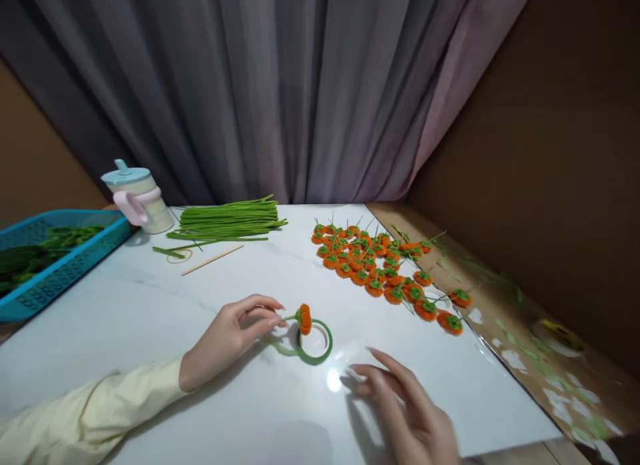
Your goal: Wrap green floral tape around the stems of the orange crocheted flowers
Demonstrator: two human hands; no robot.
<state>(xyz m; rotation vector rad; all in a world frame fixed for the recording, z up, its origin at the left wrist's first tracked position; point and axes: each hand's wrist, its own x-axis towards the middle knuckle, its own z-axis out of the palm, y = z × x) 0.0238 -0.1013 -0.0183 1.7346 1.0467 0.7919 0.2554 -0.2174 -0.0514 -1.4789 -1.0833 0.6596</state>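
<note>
Between its thumb and fingers, my left hand (233, 338) pinches the thin green stem of an orange pompom-like flower (305, 319) with a green base. The flower head points right, above a roll of green tape (329, 345). A loose end of green tape (281, 348) trails from the roll toward my left hand. My right hand (405, 405) hovers lower right of the roll, fingers apart and slightly curled, holding nothing. Many similar orange pieces with green tops and thin stems (375, 287) are spread at the back right.
Back left lie a bundle of green fuzzy stems (227, 219), a thin wooden stick (213, 260) and a rubber band (180, 256). A lidded cup (160, 211) stands beside a blue basket (75, 265) of greenery. Scraps and another tape roll (557, 338) lie beyond the right table edge.
</note>
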